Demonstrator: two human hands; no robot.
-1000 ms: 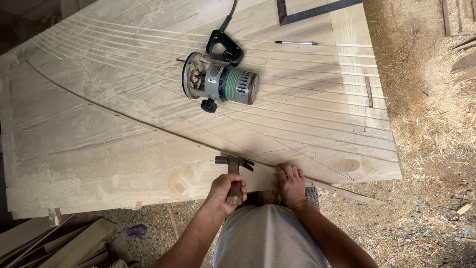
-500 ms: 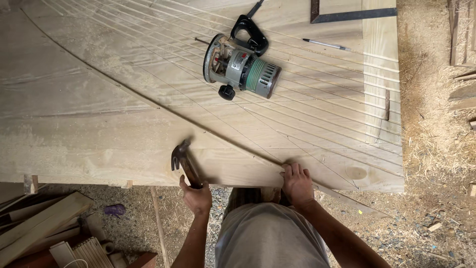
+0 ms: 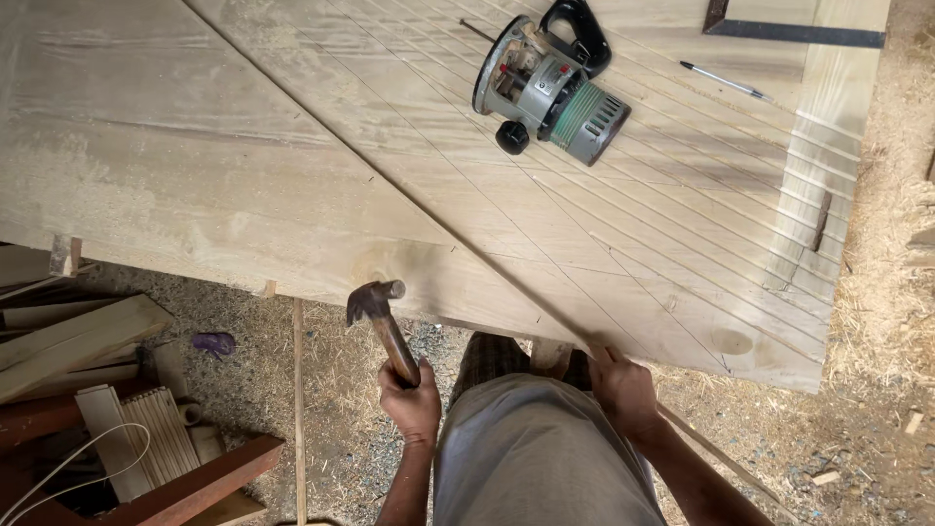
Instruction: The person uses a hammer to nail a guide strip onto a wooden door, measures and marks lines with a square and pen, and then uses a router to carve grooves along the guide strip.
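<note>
Sawdust and gravel cover the ground beneath a wide pale wooden panel (image 3: 243, 175) scored with thin curved lines. His left hand (image 3: 411, 399) is wrapped tight around a wooden-handled claw hammer (image 3: 382, 317), its head just off the panel's near edge. His right hand (image 3: 623, 390) curls on that edge; whether it grips the thin strip there is unclear. A grey-green electric router (image 3: 550, 93) lies farther up.
</note>
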